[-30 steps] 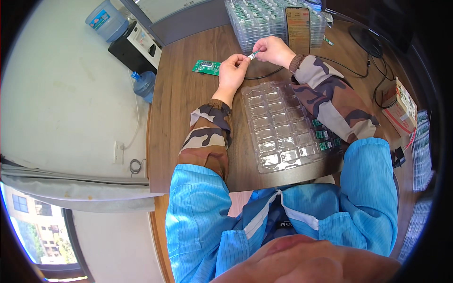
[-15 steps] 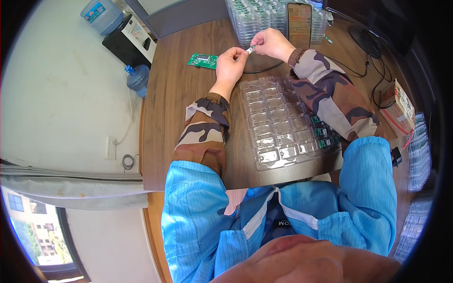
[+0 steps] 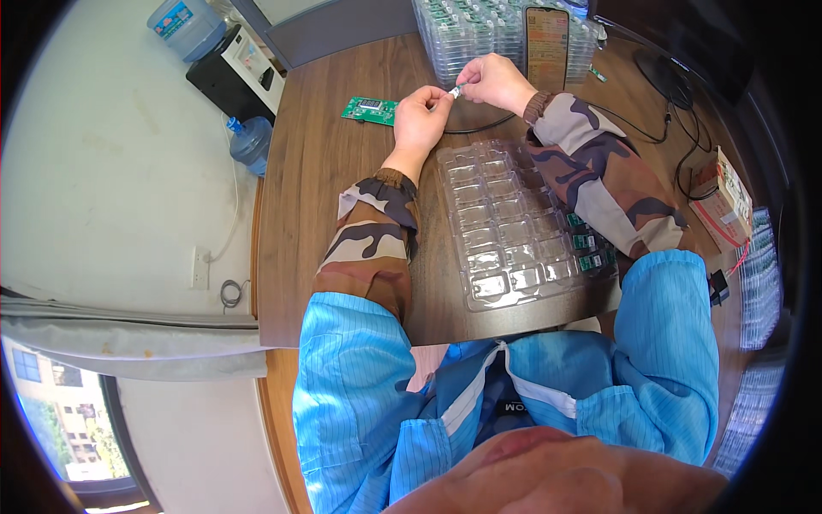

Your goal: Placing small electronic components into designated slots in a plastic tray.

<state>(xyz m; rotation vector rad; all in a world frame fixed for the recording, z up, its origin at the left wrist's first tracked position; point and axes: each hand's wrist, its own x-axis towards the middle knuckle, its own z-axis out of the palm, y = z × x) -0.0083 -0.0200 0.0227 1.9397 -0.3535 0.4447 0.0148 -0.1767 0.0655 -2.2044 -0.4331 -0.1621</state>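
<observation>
My left hand (image 3: 417, 120) and my right hand (image 3: 497, 84) meet over the far part of the table. Their fingertips pinch a small circuit board with a white part (image 3: 455, 92) from both sides; the fingers hide much of it. Just left of my left hand lies a green circuit board (image 3: 366, 111) with a small digit display. A black cable (image 3: 479, 129) curves across the table under my hands; its end by my fingers is hidden. Nearer to me rests a clear plastic tray (image 3: 490, 286) with many pockets. Several small green boards (image 3: 586, 242) sit in its right-hand pockets, partly under my right sleeve.
Stacked clear trays (image 3: 467, 51) filled with small boards stand at the back, with a phone (image 3: 546, 47) upright against them. A loose small board (image 3: 597, 74) lies to their right. Cables, a cardboard box (image 3: 721, 201) and more tray stacks (image 3: 758, 287) line the right side.
</observation>
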